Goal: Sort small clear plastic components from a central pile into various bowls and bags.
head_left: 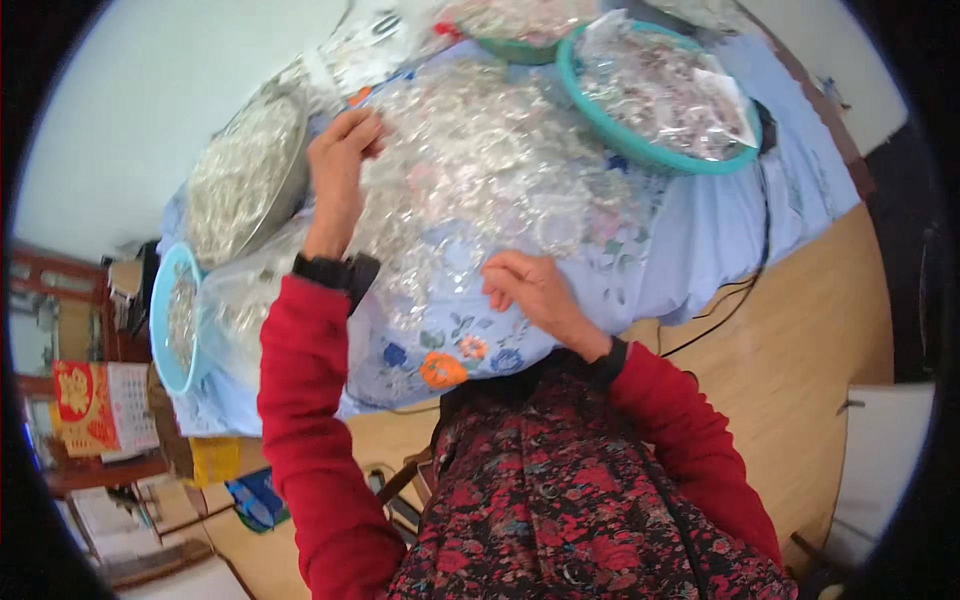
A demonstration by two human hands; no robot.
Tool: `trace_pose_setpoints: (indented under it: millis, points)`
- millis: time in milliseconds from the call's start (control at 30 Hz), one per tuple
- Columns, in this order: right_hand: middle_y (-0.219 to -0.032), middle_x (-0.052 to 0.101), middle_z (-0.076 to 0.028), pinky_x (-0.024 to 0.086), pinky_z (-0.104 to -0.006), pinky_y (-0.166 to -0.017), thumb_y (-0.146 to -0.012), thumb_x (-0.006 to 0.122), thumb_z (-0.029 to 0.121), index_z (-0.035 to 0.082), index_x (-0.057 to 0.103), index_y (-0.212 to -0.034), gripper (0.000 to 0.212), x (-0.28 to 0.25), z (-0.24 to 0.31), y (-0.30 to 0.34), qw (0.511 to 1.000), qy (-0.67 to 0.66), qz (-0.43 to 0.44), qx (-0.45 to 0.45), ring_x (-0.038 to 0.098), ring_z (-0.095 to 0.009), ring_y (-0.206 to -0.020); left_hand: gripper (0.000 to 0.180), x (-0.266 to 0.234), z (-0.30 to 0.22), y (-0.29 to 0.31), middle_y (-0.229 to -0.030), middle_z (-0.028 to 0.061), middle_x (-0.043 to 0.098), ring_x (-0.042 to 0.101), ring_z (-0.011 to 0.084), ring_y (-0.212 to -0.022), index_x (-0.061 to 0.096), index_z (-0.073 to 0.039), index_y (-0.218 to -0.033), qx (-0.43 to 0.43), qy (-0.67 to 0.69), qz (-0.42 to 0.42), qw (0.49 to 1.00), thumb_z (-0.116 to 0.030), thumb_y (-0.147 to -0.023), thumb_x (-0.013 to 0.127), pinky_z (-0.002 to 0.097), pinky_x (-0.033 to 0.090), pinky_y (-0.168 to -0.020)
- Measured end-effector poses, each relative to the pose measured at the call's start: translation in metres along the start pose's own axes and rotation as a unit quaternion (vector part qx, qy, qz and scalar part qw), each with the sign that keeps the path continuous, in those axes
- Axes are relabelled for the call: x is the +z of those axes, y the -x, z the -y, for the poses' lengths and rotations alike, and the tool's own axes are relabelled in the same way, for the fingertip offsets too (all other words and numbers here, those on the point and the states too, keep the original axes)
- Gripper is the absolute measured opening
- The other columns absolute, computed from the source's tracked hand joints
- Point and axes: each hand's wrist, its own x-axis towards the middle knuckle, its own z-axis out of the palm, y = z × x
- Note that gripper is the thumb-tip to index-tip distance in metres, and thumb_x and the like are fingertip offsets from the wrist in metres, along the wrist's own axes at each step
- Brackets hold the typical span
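Note:
My left hand [340,165] is raised over the left part of a broad heap of small, clear, shiny pieces [470,150], perhaps little plastic packets. Its fingers are curled together, and I cannot make out anything in them. Lower and nearer to me, my right hand [535,288] hovers at the near edge of the heap, with bent, closed fingers. Whatever it may hold is too small or hidden to tell. Beneath the heap spreads a light blue floral tablecloth [655,265].
A large bowl [240,175] full of similar clear pieces stands at the left. Nearer sits a light blue basin [170,370]. A teal basket [665,160] filled with packets is at the back right, beside a green basin [520,50]. A black cable [765,240] hangs off the table's right side.

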Motion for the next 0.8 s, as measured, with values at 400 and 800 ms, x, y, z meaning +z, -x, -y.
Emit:
trace_pose_setpoints:
  millis: [400, 800]
  points:
    - [-0.071, 0.060, -0.003, 0.047, -0.0231, -0.052, -0.090, 0.053, 0.014, -0.001, 0.059, -0.088, 0.017, 0.001, -0.002, 0.002, 1.000, -0.017, 0.008, -0.021, 0.057, -0.008, -0.058, 0.010, 0.015, -0.010, 0.000, -0.070, -0.0005, 0.054, 0.038, 0.0057, -0.050, 0.059, -0.005, -0.086, -0.007, 0.052, 0.020, 0.998, -0.015, -0.088, 0.056, 0.0205, 0.029, -0.047]
    - [-0.073, 0.060, -0.004, 0.048, -0.0235, -0.053, -0.092, 0.052, 0.012, -0.002, 0.060, -0.092, 0.016, -0.001, -0.006, 0.000, 1.000, -0.017, 0.017, -0.009, 0.057, -0.009, -0.059, 0.011, 0.055, -0.030, -0.008, -0.080, 0.0048, 0.059, 0.062, 0.0144, -0.067, 0.054, -0.002, -0.096, -0.048, 0.108, 0.084, 0.989, -0.008, -0.086, 0.055, 0.0258, 0.051, -0.062]
